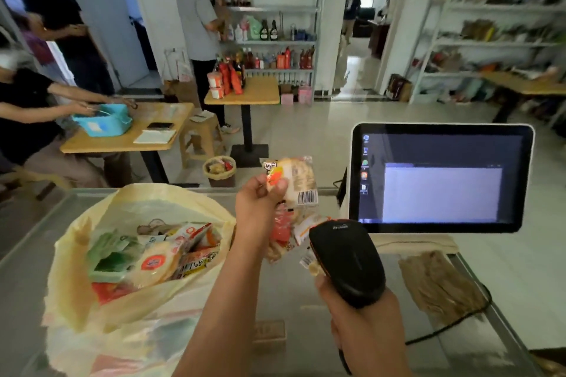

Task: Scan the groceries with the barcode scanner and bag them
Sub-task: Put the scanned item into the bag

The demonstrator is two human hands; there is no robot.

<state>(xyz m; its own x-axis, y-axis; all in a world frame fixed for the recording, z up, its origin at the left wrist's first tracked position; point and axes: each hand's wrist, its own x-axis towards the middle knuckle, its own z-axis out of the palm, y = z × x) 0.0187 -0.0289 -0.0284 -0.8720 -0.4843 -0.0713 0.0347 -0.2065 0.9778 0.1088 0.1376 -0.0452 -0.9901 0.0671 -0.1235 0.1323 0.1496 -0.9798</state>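
My left hand (260, 202) holds up a small snack packet (298, 179) by its left edge, with the barcode at its lower right corner facing me. My right hand (367, 324) grips a black barcode scanner (346, 260), its head just below the packet. A few more snack packets (288, 236) lie on the counter between the hands, partly hidden by the scanner. At the left stands an open yellowish plastic bag (70, 272) with several packets inside.
A touchscreen monitor (441, 177) stands at the right on the glass counter (294, 303), with folded brown paper bags (438, 285) and the scanner cable beside it. Beyond are wooden tables, stools, a bin, shelves of goods and several people.
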